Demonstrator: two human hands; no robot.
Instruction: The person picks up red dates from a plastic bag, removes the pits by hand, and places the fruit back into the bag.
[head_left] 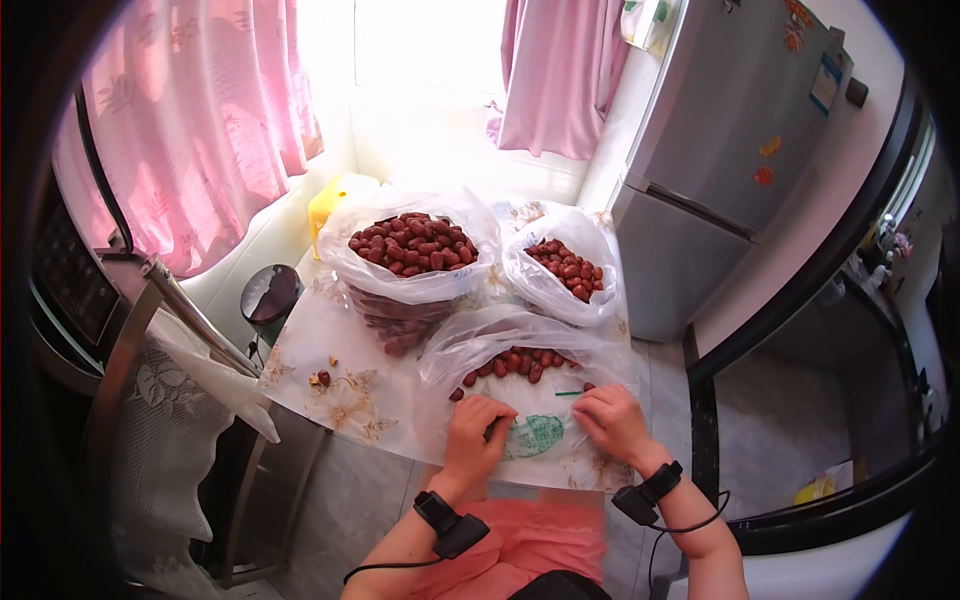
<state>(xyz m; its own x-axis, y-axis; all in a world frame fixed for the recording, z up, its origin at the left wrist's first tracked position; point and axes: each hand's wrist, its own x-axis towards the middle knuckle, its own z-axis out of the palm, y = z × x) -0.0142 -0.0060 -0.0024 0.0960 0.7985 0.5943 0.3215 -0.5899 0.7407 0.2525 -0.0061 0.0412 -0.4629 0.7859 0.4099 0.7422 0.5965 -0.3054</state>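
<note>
Red dates lie in the mouth of a thin, clear plastic bag with a green print, spread at the table's near edge. At the left of the print, my left hand rests over the bag with fingers curled together; what they pinch is hidden. On the other side, my right hand has its fingertips pressed together by the bag, near a short green strip. What the right fingertips hold is too small to tell. One dark date sits just above my left hand.
Behind stand a large bag full of red dates and a smaller one to its right. Scraps lie on the flowered tablecloth. A grey refrigerator stands right; a dark bin and a lace-covered appliance are left.
</note>
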